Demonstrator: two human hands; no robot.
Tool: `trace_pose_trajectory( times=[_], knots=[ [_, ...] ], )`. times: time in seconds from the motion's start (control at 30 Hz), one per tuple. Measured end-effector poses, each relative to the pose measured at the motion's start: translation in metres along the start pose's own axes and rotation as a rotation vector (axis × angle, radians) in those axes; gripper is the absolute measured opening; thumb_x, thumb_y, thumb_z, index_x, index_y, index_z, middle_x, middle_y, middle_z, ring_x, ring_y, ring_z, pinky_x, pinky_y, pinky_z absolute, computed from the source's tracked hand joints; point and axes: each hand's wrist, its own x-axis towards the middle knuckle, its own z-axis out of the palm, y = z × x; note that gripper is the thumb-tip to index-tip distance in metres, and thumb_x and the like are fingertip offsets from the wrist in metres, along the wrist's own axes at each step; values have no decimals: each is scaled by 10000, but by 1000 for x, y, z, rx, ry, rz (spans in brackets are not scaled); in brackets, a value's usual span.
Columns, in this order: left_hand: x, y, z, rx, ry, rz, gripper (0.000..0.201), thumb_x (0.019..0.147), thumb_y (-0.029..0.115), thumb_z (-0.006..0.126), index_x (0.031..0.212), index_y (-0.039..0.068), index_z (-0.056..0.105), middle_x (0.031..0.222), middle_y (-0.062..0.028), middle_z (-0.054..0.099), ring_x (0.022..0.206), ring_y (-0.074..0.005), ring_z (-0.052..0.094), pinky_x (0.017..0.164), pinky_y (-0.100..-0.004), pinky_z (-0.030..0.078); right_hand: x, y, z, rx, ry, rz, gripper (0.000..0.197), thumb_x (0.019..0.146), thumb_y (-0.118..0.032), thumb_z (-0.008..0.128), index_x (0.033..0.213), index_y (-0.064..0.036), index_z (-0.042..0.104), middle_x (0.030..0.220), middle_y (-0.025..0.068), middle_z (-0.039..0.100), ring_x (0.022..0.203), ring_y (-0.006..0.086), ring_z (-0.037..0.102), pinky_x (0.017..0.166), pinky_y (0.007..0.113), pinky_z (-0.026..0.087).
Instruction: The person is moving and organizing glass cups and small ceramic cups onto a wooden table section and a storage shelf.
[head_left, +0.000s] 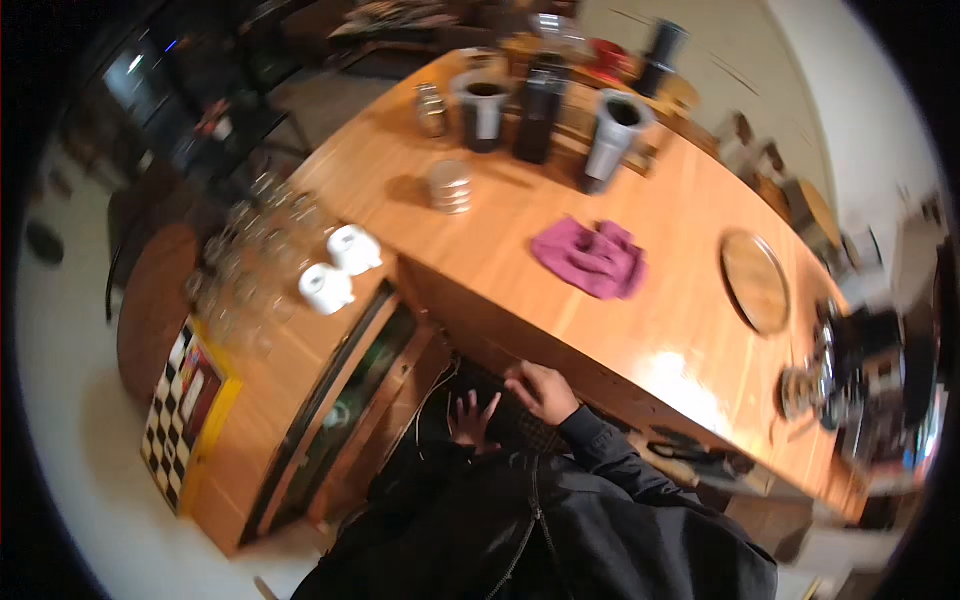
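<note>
My left hand (473, 422) is low in the middle, in front of my dark jacket, with its fingers spread and nothing in them. Just right of it, my right hand (543, 392) is raised by the counter's front edge. Its fingers are loosely bent and slightly blurred, and I see no object in them. Neither hand touches the counter (480, 270). A crumpled purple cloth (592, 258) lies on the counter beyond my right hand. Two white cups (340, 268) stand on the side counter, beyond my left hand to the left.
Many clear glasses (265, 240) crowd the side counter, near a checkered board (180, 420). A stacked clear container (451, 188), a dark canister (541, 108) and a grey-topped container (612, 135) stand farther back. A round wooden tray (757, 282) and glass-and-metal equipment (825, 370) are at right.
</note>
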Motion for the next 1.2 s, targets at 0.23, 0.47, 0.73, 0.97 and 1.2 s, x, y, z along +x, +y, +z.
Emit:
trace_pose_trajectory(
  times=[0.23,0.47,0.73,0.97,1.2],
  knots=[
    [21,65,138,-160,-622,407,812,800,357,745,1500,83,440,1409,-247,552,1297,-413,531,1105,-456,416,-190,-23,-196,488,213,468,283,922,-180,742,1088,-25,574,884,40,631,815,106,580,726,254,449],
    [-11,215,343,435,-1023,430,717,848,418,755,1458,130,513,1369,-225,596,1277,-384,565,1080,-448,458,-476,-181,-391,952,665,-571,587,964,-742,394,1326,-289,302,1074,203,640,800,309,576,682,391,431],
    [-90,493,521,311,-1269,903,603,890,308,741,1376,11,542,1336,-251,609,1281,-381,565,1065,-436,454,-675,-274,-460,682,774,-590,762,945,-784,232,1497,-262,174,1079,177,627,906,321,600,669,395,466],
    [-174,674,652,492,-1432,885,632,886,337,756,1392,27,541,1352,-241,605,1296,-360,559,1069,-417,450,-820,-247,-537,543,1101,-567,871,954,-780,131,1604,-202,91,1065,139,625,964,320,607,658,400,487],
    [-250,857,849,614,-1555,873,676,862,376,773,1382,5,552,1344,-221,622,1275,-333,583,1068,-402,453,-1043,-157,-656,112,1859,-344,608,950,-715,481,1254,-189,462,951,79,463,841,209,420,682,348,401]
  ],
)
